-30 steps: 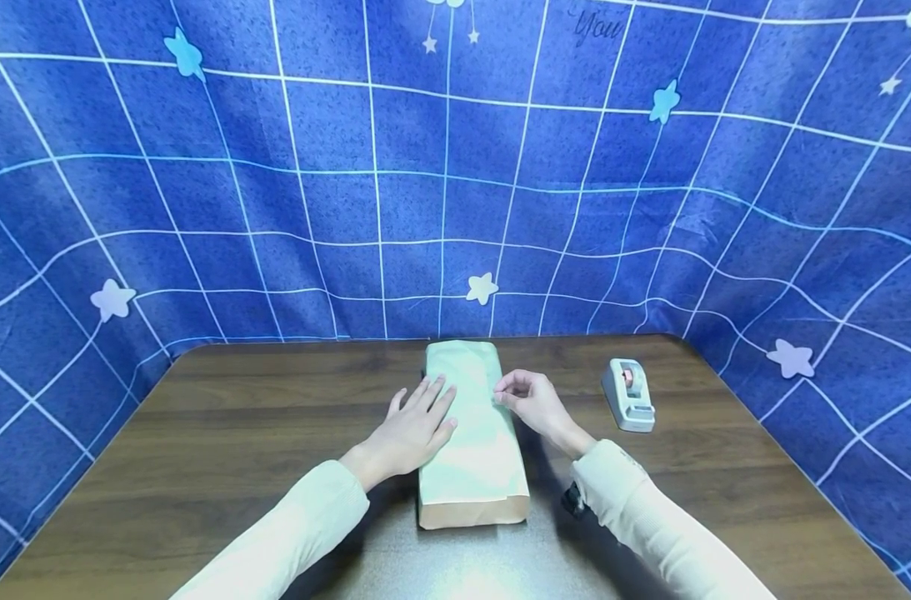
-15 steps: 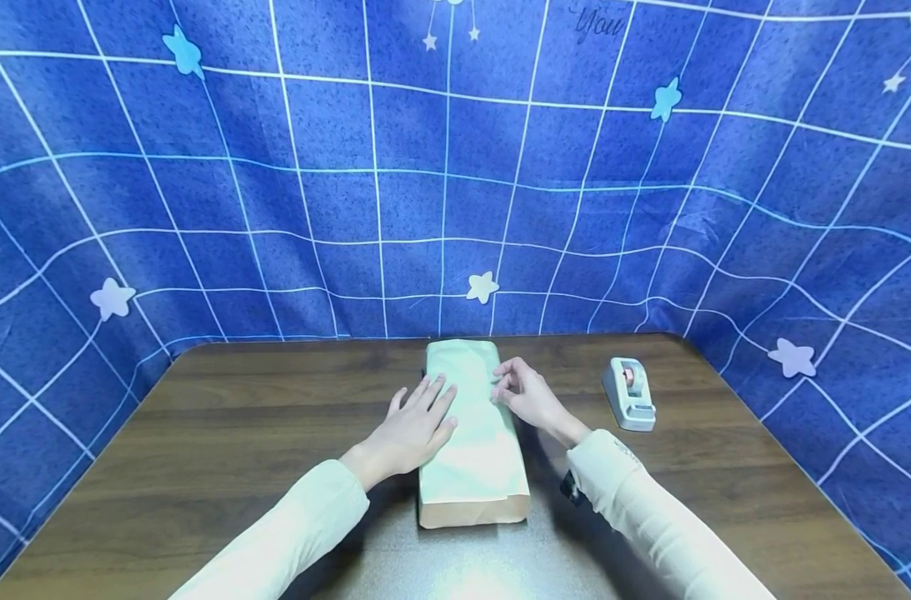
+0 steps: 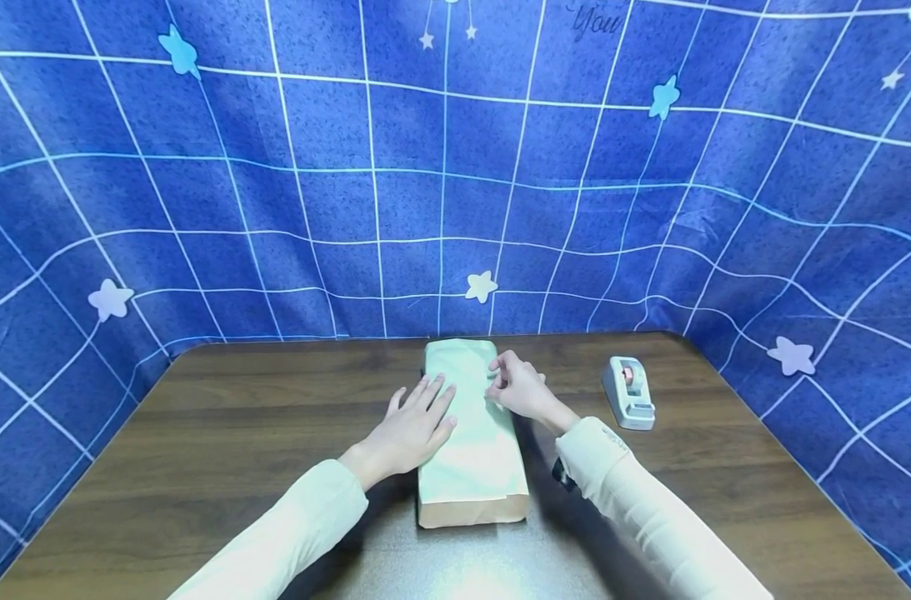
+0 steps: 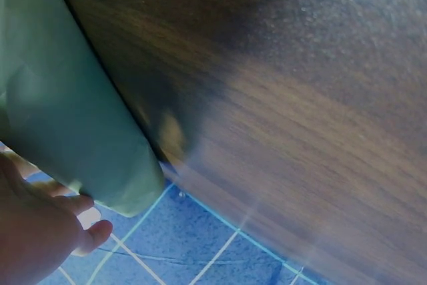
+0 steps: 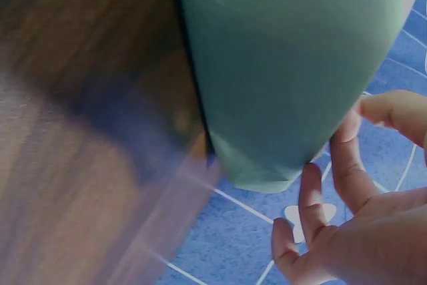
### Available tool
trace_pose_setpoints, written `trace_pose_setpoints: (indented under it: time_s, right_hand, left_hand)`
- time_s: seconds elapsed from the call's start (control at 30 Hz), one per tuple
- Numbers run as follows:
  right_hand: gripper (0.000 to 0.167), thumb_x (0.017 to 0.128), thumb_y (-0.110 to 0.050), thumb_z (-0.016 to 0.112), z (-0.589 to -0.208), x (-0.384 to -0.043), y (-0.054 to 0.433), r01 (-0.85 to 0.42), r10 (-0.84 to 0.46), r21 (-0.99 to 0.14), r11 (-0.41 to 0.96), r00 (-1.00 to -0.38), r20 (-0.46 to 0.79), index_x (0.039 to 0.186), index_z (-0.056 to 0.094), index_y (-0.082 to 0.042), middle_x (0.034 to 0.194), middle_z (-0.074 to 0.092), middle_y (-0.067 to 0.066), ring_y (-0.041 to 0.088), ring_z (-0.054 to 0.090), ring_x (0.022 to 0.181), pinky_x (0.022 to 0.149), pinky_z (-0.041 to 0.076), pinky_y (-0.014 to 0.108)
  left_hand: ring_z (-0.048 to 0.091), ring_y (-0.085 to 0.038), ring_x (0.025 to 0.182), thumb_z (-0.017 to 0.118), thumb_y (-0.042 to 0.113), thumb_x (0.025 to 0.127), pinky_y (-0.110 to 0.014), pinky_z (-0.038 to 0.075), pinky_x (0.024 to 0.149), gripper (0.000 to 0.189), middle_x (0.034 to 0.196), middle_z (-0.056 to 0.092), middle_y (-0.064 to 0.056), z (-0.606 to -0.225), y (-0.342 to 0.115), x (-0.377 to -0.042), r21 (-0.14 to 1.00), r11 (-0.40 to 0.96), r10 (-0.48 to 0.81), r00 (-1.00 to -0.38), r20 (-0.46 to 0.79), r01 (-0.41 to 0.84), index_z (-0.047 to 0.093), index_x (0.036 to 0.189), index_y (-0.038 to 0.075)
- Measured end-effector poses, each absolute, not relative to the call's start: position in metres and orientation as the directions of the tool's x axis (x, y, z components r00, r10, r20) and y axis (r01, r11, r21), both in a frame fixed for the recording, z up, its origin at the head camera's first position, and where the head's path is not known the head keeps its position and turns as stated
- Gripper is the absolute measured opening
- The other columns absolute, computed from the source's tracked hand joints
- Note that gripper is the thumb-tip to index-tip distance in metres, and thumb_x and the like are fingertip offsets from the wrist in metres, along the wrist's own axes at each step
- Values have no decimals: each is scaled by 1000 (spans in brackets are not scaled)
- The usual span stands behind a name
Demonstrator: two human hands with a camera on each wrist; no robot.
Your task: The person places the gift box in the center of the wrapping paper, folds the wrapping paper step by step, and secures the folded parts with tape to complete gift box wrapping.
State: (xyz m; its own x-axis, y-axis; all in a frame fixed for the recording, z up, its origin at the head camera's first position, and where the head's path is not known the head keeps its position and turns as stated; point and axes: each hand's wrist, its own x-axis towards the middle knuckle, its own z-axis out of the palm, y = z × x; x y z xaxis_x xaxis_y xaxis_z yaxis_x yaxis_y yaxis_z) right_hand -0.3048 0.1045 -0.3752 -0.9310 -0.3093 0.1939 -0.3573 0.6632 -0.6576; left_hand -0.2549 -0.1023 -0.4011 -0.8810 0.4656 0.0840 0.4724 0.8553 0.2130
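A long box wrapped in pale green paper (image 3: pixel 470 442) lies lengthwise on the table, its near end showing a tan face. My left hand (image 3: pixel 410 429) rests on its left side, fingers spread over the top. On the far right edge, my right hand (image 3: pixel 523 390) touches the box with bent fingers; a gap shows between thumb and finger in the head view, and nothing is seen held. In the right wrist view, the fingertips (image 5: pixel 310 171) sit right at the edge of the green paper (image 5: pixel 287 65). The left wrist view catches the left fingers (image 4: pixel 77 205) beside the wrapped box.
To the right stands a white tape dispenser (image 3: pixel 630 394) with a small pinkish core. The brown wooden table (image 3: pixel 275 400) ends at a blue curtain (image 3: pixel 335 208) with white grid lines and stars. Both arms wear pale sleeves (image 3: pixel 312 517).
My right hand has slid slightly forward and left along the box's right edge, its finger and thumb spreading apart. The left hand and the box stay where they were.
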Motion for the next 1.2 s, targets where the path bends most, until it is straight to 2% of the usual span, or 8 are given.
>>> trace_pose_setpoints:
  time_s: [0.17, 0.43, 0.53, 0.77, 0.97, 1.07, 1.13, 1.2]
  right_hand:
    - [31, 72, -8, 66, -371, -306, 98, -313, -267, -599, 737, -949, 167, 101, 55, -6, 67, 65, -3, 18, 59, 79, 81, 31, 48]
    - [32, 72, -9, 70, -363, -308, 90, -208, -217, -553, 806, -975, 50, 99, 54, -8, 70, 64, -2, 23, 56, 85, 88, 28, 51]
    - [31, 72, -10, 71, -360, -308, 88, -182, -201, -537, 823, -979, 25, 98, 54, -8, 76, 65, 1, 24, 56, 84, 88, 28, 51]
    - [36, 69, -13, 76, -354, -308, 86, -130, -161, -501, 855, -987, -19, 98, 56, -7, 98, 64, 8, 31, 55, 99, 89, 30, 51]
    - [37, 66, -20, 79, -353, -310, 93, -103, -135, -514, 852, -990, -26, 91, 58, -2, 82, 63, 9, 27, 59, 84, 85, 40, 47]
    - [36, 69, -27, 79, -361, -313, 104, -74, -136, -582, 810, -989, -64, 80, 56, -1, 68, 60, 7, 21, 55, 68, 68, 46, 35]
    - [35, 74, -30, 75, -368, -315, 111, -30, -163, -659, 751, -977, -141, 75, 54, -2, 61, 57, 5, 17, 49, 59, 56, 42, 29]
    - [35, 79, -33, 71, -374, -315, 118, 43, -187, -735, 677, -956, -228, 79, 51, -4, 60, 53, 2, 14, 44, 59, 54, 38, 27]
  left_hand:
    - [8, -28, 142, 21, 46, 98, -58, 12, 108, 57, 154, 12, -9, -400, -103, -254, 218, 852, 470, -879, 87, 477, 21, 146, 14]
    - [8, -28, 142, 21, 46, 98, -58, 12, 108, 57, 154, 12, -9, -400, -102, -254, 217, 852, 469, -879, 88, 476, 21, 146, 14]
    - [8, -28, 142, 20, 46, 98, -57, 12, 108, 57, 154, 12, -8, -399, -103, -253, 220, 851, 469, -879, 87, 477, 21, 146, 14]
    - [8, -28, 142, 20, 46, 98, -58, 12, 108, 57, 154, 12, -9, -401, -103, -255, 216, 854, 466, -880, 84, 473, 21, 146, 14]
    - [9, -29, 142, 21, 45, 98, -58, 12, 107, 57, 154, 13, -9, -402, -102, -256, 213, 848, 475, -874, 98, 485, 22, 146, 14]
    - [9, -29, 142, 22, 45, 98, -58, 13, 107, 57, 154, 14, -9, -402, -103, -256, 214, 846, 477, -873, 104, 488, 22, 146, 14]
    - [10, -29, 142, 22, 45, 98, -58, 13, 107, 57, 153, 14, -10, -402, -103, -256, 209, 846, 478, -872, 107, 490, 23, 146, 13]
    - [10, -30, 142, 22, 45, 98, -58, 13, 107, 57, 153, 14, -10, -401, -103, -256, 208, 847, 478, -872, 106, 489, 23, 146, 13]
